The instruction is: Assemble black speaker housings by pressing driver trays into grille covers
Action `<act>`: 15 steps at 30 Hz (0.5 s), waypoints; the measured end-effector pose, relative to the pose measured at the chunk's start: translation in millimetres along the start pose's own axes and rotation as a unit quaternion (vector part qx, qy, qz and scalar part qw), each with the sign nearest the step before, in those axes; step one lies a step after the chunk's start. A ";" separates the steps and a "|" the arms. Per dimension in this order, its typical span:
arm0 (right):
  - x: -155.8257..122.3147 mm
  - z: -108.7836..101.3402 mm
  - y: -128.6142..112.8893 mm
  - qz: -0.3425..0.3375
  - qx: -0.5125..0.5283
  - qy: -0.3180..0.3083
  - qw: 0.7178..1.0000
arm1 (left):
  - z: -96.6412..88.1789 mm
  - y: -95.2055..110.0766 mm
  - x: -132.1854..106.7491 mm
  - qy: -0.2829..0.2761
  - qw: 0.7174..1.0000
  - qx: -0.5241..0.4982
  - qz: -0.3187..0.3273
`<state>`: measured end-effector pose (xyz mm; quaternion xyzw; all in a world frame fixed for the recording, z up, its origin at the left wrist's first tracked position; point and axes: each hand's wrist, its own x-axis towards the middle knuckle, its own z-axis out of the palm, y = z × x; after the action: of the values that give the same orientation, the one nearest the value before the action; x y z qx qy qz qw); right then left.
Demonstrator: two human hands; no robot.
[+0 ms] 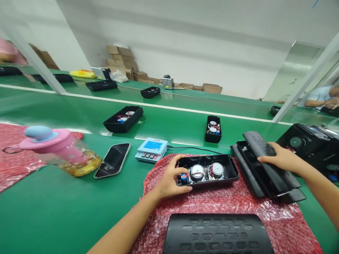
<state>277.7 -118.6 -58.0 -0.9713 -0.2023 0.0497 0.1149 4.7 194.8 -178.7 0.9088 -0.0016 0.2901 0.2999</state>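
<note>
My left hand (169,180) grips the left end of an open black speaker housing (230,171), thumb along the near side and fingers over the far wall. Two round silver speaker drivers, red wires and a small blue cylinder show inside it. On the right, my right hand (282,159) has its thumb and fingers around a black speaker cover (258,143), tilted over a pile of black shells (247,173). Whether the cover still touches the pile I cannot tell. Nearest to me lies a black panel (218,233) with rows of slots.
Red bubble wrap (212,201) lies under the housing. A light-blue device (152,150) with a cable, a phone (113,160) and a pink-lidded bottle (62,151) stand to the left. More open housings (124,120) rest beyond. Black housings (304,141) are piled at right; a co-worker (321,97) sits behind.
</note>
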 end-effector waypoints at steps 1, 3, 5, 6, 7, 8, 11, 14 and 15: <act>-1.2 -9.1 -0.8 0.008 0.062 -0.002 0.998 | -0.2 -0.5 -0.1 -0.002 1.000 0.001 -0.002; -7.9 -26.5 -4.4 0.004 0.258 -0.070 0.964 | 0.2 -0.9 -0.1 0.001 1.000 0.002 -0.005; -19.8 -38.3 -12.5 -0.010 0.456 -0.180 0.872 | 1.3 -0.9 0.1 0.007 1.000 -0.003 -0.005; -26.9 -41.0 -18.5 -0.016 0.522 -0.218 0.824 | 1.8 -0.7 0.1 0.008 1.000 -0.008 -0.005; -33.7 -41.6 -25.6 -0.019 0.564 -0.242 0.790 | 2.2 -0.3 0.2 0.008 1.000 -0.014 -0.005; -39.7 -40.4 -33.4 -0.019 0.583 -0.258 0.770 | 2.5 0.3 0.1 0.008 1.000 -0.021 -0.005; -47.9 -30.7 -57.1 -0.058 0.559 -0.318 0.763 | 3.1 2.6 -0.6 0.010 0.999 -0.040 -0.008; -40.1 -20.7 -79.0 -0.165 0.464 -0.353 0.795 | 4.8 3.4 -2.3 0.019 0.997 -0.071 -0.019; -35.7 -17.9 -86.7 -0.214 0.420 -0.332 0.817 | 6.0 2.5 -3.0 0.023 0.996 -0.087 -0.021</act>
<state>214.6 -59.3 -17.7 -0.6854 -0.3900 0.4239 0.4454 4.9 188.9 -182.9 0.8723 -0.0009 0.3031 0.3837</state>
